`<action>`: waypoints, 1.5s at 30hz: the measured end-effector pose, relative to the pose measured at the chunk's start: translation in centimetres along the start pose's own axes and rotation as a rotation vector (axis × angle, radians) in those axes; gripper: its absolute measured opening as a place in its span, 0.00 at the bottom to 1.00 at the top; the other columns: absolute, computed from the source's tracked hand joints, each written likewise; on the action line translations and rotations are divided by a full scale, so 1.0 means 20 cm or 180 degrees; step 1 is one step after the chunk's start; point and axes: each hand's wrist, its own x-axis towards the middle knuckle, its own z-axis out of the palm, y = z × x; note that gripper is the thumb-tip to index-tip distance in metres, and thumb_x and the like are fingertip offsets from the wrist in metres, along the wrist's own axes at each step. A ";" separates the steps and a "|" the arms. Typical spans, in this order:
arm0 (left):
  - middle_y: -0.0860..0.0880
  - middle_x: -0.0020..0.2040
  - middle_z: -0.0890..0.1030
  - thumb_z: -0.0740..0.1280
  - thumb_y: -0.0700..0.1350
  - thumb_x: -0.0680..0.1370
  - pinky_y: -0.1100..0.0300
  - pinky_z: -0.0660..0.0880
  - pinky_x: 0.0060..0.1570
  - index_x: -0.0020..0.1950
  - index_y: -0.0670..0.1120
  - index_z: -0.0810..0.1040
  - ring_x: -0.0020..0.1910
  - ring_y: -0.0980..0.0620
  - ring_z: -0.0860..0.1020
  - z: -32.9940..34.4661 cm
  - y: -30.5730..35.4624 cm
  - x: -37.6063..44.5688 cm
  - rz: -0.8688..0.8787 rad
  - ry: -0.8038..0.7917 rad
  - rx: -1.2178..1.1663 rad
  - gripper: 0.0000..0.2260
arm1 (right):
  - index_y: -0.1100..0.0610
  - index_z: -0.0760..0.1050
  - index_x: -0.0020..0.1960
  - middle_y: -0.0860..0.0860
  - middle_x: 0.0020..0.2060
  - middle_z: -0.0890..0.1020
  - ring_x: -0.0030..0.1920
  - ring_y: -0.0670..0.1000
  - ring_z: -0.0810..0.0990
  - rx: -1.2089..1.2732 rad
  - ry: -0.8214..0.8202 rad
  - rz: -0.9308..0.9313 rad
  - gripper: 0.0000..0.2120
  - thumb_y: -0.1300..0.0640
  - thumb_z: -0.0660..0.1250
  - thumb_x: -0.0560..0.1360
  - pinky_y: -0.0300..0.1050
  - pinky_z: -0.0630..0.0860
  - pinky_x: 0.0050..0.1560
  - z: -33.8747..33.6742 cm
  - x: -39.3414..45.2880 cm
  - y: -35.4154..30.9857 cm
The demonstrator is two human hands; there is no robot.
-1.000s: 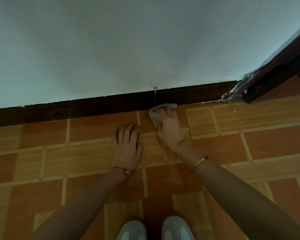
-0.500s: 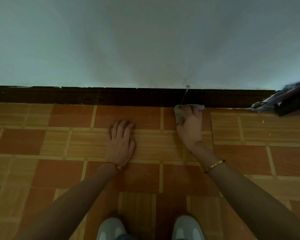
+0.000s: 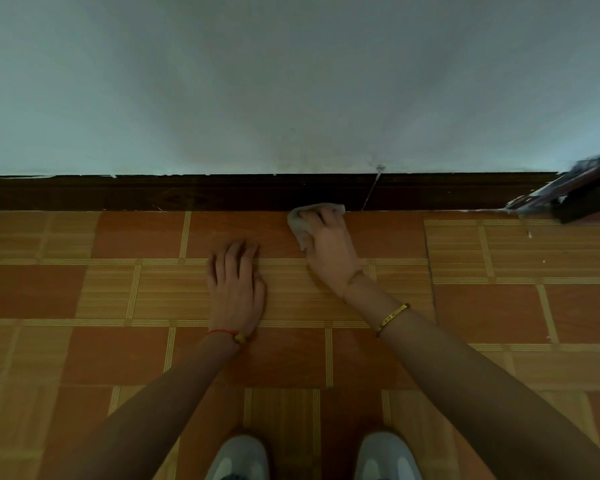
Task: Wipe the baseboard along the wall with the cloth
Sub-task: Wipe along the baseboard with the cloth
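A dark brown baseboard runs along the foot of the pale wall. My right hand grips a small grey cloth and presses it against the baseboard's lower edge, just left of a thin light seam in the board. Palm down on the tiled floor lies my left hand, fingers spread, a little left of and nearer to me than the right hand.
Orange and tan patterned floor tiles cover the floor. A dark door frame meets the baseboard at the far right. My two grey shoes show at the bottom edge.
My right hand has slid the cloth leftward along the baseboard, from right at the seam to left of it. The left hand stays flat on the floor.
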 end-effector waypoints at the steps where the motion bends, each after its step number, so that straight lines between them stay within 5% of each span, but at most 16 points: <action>1: 0.41 0.71 0.71 0.55 0.47 0.80 0.38 0.58 0.75 0.73 0.44 0.70 0.71 0.40 0.68 0.00 0.00 0.00 0.0004 -0.0012 0.0000 0.22 | 0.66 0.75 0.62 0.64 0.56 0.75 0.58 0.64 0.73 -0.0037 0.0073 0.0025 0.19 0.69 0.67 0.71 0.56 0.72 0.59 -0.02 -0.02 0.03; 8: 0.42 0.71 0.71 0.56 0.48 0.80 0.38 0.60 0.74 0.73 0.45 0.71 0.70 0.39 0.68 0.00 -0.02 0.00 -0.0008 -0.0025 -0.0054 0.22 | 0.64 0.77 0.58 0.63 0.53 0.76 0.55 0.64 0.73 -0.0761 0.0591 0.0650 0.15 0.64 0.64 0.72 0.57 0.72 0.58 -0.23 -0.15 0.28; 13: 0.43 0.70 0.72 0.58 0.48 0.79 0.39 0.61 0.72 0.72 0.45 0.72 0.69 0.40 0.69 0.00 -0.03 0.00 0.0049 0.0057 -0.0017 0.22 | 0.64 0.76 0.61 0.64 0.56 0.74 0.57 0.65 0.72 -0.0474 0.0566 0.0898 0.17 0.66 0.65 0.72 0.55 0.72 0.59 -0.17 -0.12 0.22; 21: 0.44 0.74 0.71 0.56 0.49 0.81 0.42 0.59 0.74 0.76 0.46 0.69 0.73 0.44 0.66 -0.03 -0.11 -0.01 0.0439 -0.0056 -0.0008 0.23 | 0.65 0.74 0.63 0.65 0.59 0.73 0.60 0.64 0.71 -0.0072 -0.0075 0.0303 0.21 0.66 0.66 0.70 0.54 0.71 0.61 0.13 0.06 -0.22; 26: 0.45 0.75 0.69 0.55 0.48 0.81 0.41 0.58 0.76 0.77 0.47 0.67 0.75 0.44 0.66 -0.02 -0.12 -0.02 0.0418 -0.0146 -0.0072 0.24 | 0.63 0.74 0.64 0.63 0.58 0.75 0.60 0.63 0.71 -0.0247 -0.0106 0.0054 0.20 0.66 0.67 0.71 0.54 0.72 0.60 0.09 0.04 -0.16; 32: 0.44 0.76 0.68 0.55 0.48 0.81 0.40 0.58 0.76 0.77 0.46 0.67 0.75 0.44 0.65 -0.03 -0.12 -0.02 0.0404 -0.0222 -0.0035 0.23 | 0.62 0.76 0.59 0.62 0.52 0.76 0.53 0.63 0.74 -0.0924 0.0574 0.0653 0.18 0.63 0.67 0.69 0.55 0.73 0.52 -0.10 -0.08 0.10; 36: 0.44 0.76 0.68 0.55 0.48 0.82 0.40 0.57 0.76 0.77 0.46 0.68 0.76 0.44 0.65 -0.03 -0.12 -0.01 0.0394 -0.0245 -0.0049 0.23 | 0.64 0.75 0.61 0.63 0.54 0.75 0.52 0.63 0.72 -0.0756 0.0839 0.1157 0.18 0.65 0.67 0.71 0.54 0.71 0.54 -0.09 -0.12 0.11; 45: 0.44 0.75 0.69 0.55 0.49 0.81 0.40 0.59 0.75 0.77 0.46 0.68 0.74 0.43 0.67 -0.04 -0.11 -0.02 0.0423 -0.0187 -0.0027 0.24 | 0.64 0.76 0.61 0.63 0.56 0.76 0.58 0.64 0.73 -0.0285 -0.0317 -0.0099 0.17 0.66 0.66 0.72 0.53 0.72 0.59 0.04 0.02 -0.15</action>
